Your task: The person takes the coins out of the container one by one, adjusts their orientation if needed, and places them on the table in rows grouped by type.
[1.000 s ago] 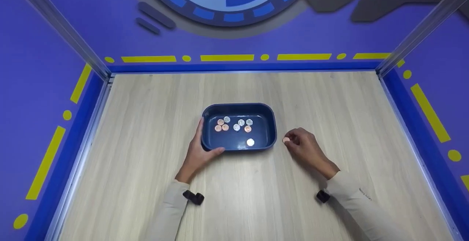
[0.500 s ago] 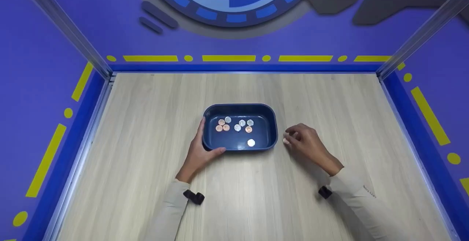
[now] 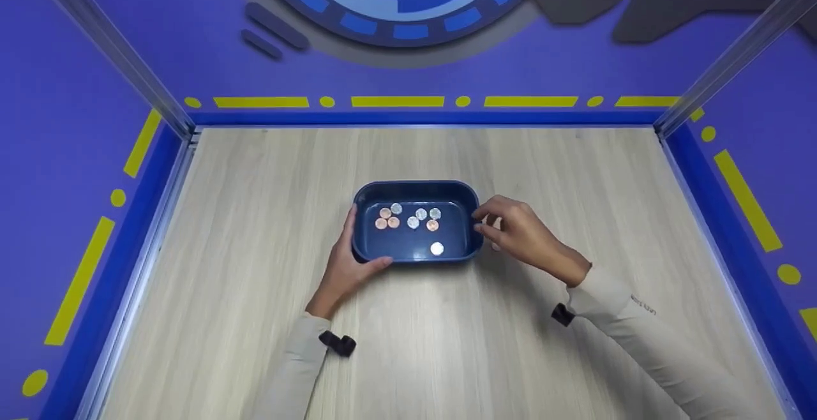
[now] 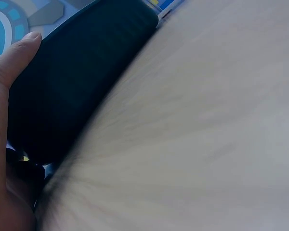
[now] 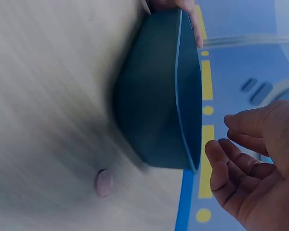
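Note:
My left hand grips a dark blue rectangular container at its front left corner, thumb on the front rim and fingers along the left wall. Several copper and silver coins lie flat inside it. At the right rim is my right hand, fingers loosely bent and thumb apart from them. In the right wrist view no thing shows between those fingers. One coin lies on the table beside the container's right end, below my right hand. The left wrist view shows the container's dark outer wall and my left thumb.
A pale wood-grain table carries the container. Purple-blue walls with yellow markings and metal frame posts stand at the back and both sides. A black strap device sits on the left sleeve, another on the right.
My right hand has let go of the copper coin, which now lies on the table, and has moved up and left to the container's right rim. My left hand stays in place.

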A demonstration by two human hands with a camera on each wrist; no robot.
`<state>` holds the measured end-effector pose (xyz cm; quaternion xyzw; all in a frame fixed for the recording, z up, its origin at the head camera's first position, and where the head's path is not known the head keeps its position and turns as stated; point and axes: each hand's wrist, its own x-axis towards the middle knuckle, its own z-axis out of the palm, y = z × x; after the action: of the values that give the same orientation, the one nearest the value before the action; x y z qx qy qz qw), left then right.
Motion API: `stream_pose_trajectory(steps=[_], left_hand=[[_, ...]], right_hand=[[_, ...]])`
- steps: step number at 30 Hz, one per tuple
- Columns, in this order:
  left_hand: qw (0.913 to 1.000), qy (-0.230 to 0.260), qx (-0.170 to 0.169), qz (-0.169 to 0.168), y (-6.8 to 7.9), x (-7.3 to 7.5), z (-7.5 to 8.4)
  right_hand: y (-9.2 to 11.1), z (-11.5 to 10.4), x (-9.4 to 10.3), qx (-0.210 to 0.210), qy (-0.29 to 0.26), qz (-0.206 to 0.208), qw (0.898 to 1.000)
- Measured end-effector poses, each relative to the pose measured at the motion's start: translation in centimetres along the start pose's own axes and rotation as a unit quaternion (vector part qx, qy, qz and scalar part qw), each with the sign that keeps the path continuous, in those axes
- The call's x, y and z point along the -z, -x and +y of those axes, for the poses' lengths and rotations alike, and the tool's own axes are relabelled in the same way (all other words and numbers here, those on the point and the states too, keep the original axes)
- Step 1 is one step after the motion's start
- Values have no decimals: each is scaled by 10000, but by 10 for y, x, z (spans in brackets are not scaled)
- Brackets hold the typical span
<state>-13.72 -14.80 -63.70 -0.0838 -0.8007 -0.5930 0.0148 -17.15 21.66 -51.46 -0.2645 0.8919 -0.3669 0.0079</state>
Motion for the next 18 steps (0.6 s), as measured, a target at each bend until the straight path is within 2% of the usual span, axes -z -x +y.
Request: stream_pose_trajectory(steps=[4,10,18], left_hand=[[10000,14,-4,14,0,0,0],[10000,14,-37,52,0,0,0],[9998,-61,-163,30,0,1,-1]], right_hand=[[-10,-5,-5,118,149,-239,9995],[-21,-8,-17,448,189,-388,9981],[-33,-11,-31,531,96,-858,9949]])
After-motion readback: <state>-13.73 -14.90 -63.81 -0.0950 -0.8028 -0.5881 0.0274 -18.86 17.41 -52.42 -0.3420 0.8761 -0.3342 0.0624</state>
